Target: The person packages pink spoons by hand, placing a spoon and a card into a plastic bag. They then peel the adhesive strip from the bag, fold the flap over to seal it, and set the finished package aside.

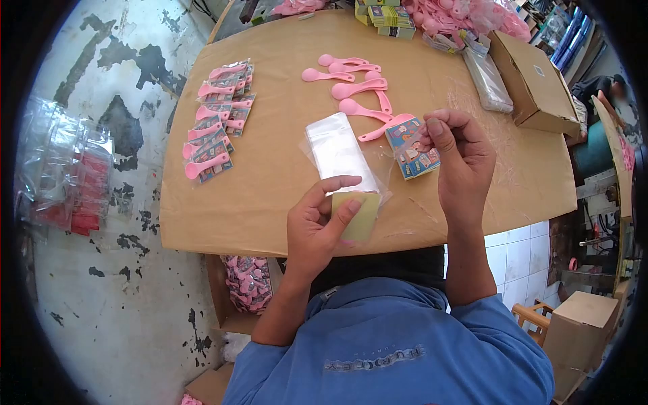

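Observation:
My left hand point(317, 226) grips a pale yellow-green card point(356, 217) between thumb and fingers, near the table's front edge. Just beyond it lies a stack of clear plastic bags point(337, 145), which the hand partly overlaps. My right hand point(459, 152) is raised and closed in a pinch on a thin clear plastic bag point(409, 144), whose outline is faint. Beneath that bag is a stack of blue printed cards point(422, 164). Several loose pink spoons point(364, 110) lie behind the bags and cards, one of them touching the card stack.
At the table's left, bagged pink spoons with blue cards point(210, 162) lie in overlapping rows. A cardboard box point(533, 84) and a clear plastic packet point(487, 77) sit at the right. Card bundles point(386, 17) and a pink spoon heap point(466, 17) occupy the back.

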Demonstrator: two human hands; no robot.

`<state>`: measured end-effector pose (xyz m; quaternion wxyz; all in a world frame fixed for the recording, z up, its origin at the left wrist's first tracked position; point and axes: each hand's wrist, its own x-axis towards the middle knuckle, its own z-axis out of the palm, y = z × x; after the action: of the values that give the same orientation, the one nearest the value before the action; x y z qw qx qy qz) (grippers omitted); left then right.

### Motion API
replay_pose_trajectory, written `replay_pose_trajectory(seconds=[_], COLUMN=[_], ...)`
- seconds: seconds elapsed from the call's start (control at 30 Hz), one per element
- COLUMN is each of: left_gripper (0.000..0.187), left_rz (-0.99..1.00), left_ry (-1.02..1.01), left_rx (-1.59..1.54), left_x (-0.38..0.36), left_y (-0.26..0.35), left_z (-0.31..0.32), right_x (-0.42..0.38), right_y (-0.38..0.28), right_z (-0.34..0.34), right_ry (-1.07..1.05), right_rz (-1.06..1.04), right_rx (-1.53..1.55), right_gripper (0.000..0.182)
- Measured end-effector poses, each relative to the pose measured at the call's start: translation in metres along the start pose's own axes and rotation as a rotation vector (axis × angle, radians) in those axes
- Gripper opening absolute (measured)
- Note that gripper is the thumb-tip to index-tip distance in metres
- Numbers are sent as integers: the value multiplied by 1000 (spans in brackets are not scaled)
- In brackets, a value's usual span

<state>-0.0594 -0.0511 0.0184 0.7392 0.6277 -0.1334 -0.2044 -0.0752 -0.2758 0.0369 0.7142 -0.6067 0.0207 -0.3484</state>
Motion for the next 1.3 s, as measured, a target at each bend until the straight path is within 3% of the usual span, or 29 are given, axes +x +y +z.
replay_pose_trajectory(seconds=[0.13,0.23,0.3,0.33,0.4,0.5,0.57,0.63,0.7,0.9,1.07,1.2,1.3], left_gripper=[35,34,33,32,30,27,27,26,26,29,30,21,14], left_rz=[-45,-45,1,37,87,152,219,197,199,195,121,273,362], left_ry=[-11,7,14,17,23,33,33,31,29,7,47,53,23], left_rx=[-4,-28,-48,-66,-105,-153,-147,-141,-146,-179,-102,-128,-138], left_x=[-2,0,3,6,10,16,18,17,16,15,13,12,13], left_y=[0,1,-2,-6,-8,-9,-13,-12,-9,-7,-8,-10,-15], left_z=[2,0,-2,-3,-1,5,6,6,7,4,-6,-4,-8], right_x=[17,28,32,33,25,10,-13,-22,-25,-32,-27,-27,-22], right_y=[-1,-25,-31,-28,-19,-21,-21,-20,-20,4,-5,-8,-6], right_z=[-16,-42,-73,-81,-78,-56,-32,-14,-2,4,2,2,-4], right_ry=[117,171,-18,-77,3,37,-47,-191,-412,-414,-428,-445,-553], right_rz=[-190,-136,-151,-253,-372,-390,-115,-4,-47,289,386,371,243], right_rx=[-25,57,-419,-898,-1568,-1207,-831,-607,-536,-183,23,70,84], right_gripper=[16,18,28,32,39,35,29,24,19,16,15,13,12])
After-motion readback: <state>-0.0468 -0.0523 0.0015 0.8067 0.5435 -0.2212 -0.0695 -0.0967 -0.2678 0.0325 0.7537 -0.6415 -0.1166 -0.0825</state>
